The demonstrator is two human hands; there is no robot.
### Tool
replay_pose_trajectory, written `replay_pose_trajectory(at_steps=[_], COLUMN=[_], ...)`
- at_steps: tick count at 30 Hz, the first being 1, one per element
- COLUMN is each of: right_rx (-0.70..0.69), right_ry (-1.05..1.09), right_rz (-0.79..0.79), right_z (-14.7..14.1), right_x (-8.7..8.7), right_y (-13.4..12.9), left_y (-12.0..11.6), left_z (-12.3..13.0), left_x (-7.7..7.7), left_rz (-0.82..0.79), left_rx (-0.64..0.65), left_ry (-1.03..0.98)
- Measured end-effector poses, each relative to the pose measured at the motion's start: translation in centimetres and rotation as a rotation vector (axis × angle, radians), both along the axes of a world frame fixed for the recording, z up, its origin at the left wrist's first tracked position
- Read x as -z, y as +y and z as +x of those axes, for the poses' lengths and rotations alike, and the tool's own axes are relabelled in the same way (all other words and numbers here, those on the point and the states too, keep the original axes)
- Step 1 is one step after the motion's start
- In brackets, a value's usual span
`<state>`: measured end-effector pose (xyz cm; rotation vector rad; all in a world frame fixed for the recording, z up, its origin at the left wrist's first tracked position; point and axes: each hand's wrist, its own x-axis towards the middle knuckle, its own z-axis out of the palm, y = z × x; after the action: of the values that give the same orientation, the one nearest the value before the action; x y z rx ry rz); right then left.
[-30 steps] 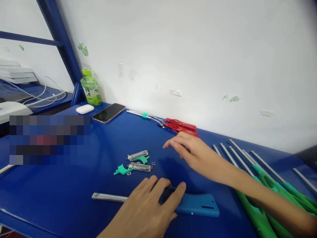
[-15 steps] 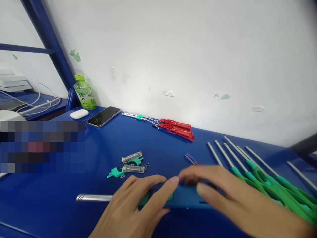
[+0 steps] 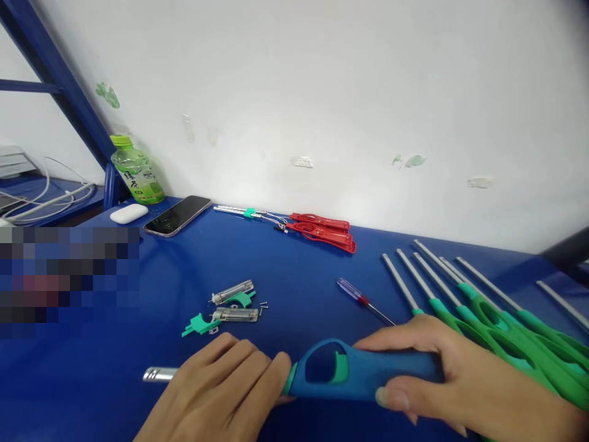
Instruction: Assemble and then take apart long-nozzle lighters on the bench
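Note:
A blue long-neck lighter (image 3: 368, 374) with a green trigger (image 3: 341, 367) lies crosswise in front of me, its metal tube (image 3: 159, 374) pointing left. My left hand (image 3: 221, 390) is closed around the neck by the green collar, hiding much of the tube. Around the blue handle, the fingers of my right hand (image 3: 453, 368) are wrapped, with the thumb on the near side. Beyond the lighter lies a screwdriver (image 3: 353, 290) with a clear purple handle. Two clear fuel tanks (image 3: 237, 315), loose green triggers (image 3: 201, 324) and small screws (image 3: 263, 305) rest to the left.
Several green long-neck lighters (image 3: 494, 341) lie at the right, tubes pointing away. Red lighter casings (image 3: 322, 232) and thin metal tubes (image 3: 232, 210) are near the wall. At the back left are a phone (image 3: 178, 215), a white case (image 3: 129, 213) and a green-capped bottle (image 3: 138, 172).
My right hand has come down and closed on the blue handle. My left fingers have closed around the neck, uncovering the handle loop and trigger. The view has shifted slightly.

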<state>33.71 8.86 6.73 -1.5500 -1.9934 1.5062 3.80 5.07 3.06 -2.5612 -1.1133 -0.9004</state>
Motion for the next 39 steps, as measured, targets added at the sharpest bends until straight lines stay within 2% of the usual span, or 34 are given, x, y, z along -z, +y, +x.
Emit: replay_pose_trajectory(at_steps=[2,3,6,8,10,13,18,23,29,34,39], right_rx=[-0.131,-0.171,-0.193,-0.283,-0.364,-0.328,-0.263,-0.252,-0.257,-0.257,-0.339], right_ry=[-0.018,-0.033,-0.122,-0.195,-0.213,-0.189,-0.269,-0.364,-0.279,-0.328,-0.363], right_rz=[0.063,0.16,0.591,0.783,0.903,1.024,0.976,0.9,0.94,0.814,0.69], right_z=[0.1,0.2,1.3,2.0,2.3,2.1,2.1,2.9,2.3,1.2,0.3], right_x=[0.1,0.2,1.1,1.6,2.0,2.3,3.0,4.0,5.0,4.3,3.0], right_y=[0.3,0.3,0.1,-0.1,-0.1,-0.2,-0.4,-0.8,-1.1,-1.0,-0.6], left_y=[0.1,0.1,0.3,0.3,0.4,0.5,0.4,0.2,0.2,0.2,0.0], left_z=[0.3,0.3,0.0,-0.1,0.0,0.2,-0.4,-1.1,-0.4,0.3,0.4], left_x=[-0.3,-0.2,0.2,0.4,0.4,0.0,-0.4,-0.2,-0.2,0.0,0.6], left_rz=[-0.012,-0.019,-0.034,-0.037,-0.017,0.031,0.067,-0.028,-0.105,-0.134,-0.158], left_rx=[0.028,0.046,0.043,0.0,-0.012,-0.021,-0.039,-0.027,-0.02,-0.014,-0.012], left_ry=[-0.001,-0.01,-0.023,-0.015,-0.013,0.002,0.045,0.026,-0.025,0.006,0.076])
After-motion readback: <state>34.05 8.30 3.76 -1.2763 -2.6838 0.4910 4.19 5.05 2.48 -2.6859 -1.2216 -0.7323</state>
